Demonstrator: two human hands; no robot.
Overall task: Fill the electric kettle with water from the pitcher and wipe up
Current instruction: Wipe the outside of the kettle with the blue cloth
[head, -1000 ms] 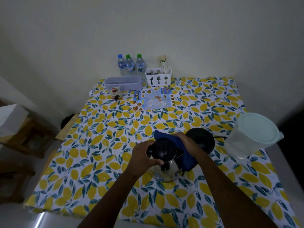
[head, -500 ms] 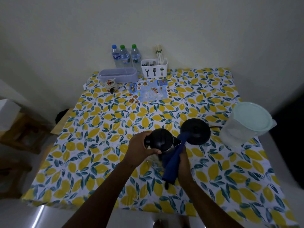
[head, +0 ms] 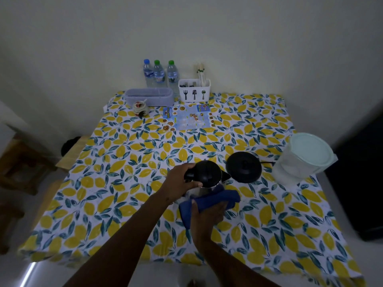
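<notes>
A black-lidded steel electric kettle stands near the middle of the lemon-print table. My left hand grips its handle on the left side. My right hand presses a folded blue cloth against the kettle's near lower side. The round black kettle base lies just right of the kettle, its cord running right. A translucent pitcher with a pale green lid stands at the right edge of the table.
At the back against the wall are three water bottles, a white cutlery caddy, a lilac tray, a small jar and a printed leaflet. A wooden stool is left of the table.
My right hand has carried the blue cloth from the kettle's far right side down around to its near side. The left hand stays on the handle.
</notes>
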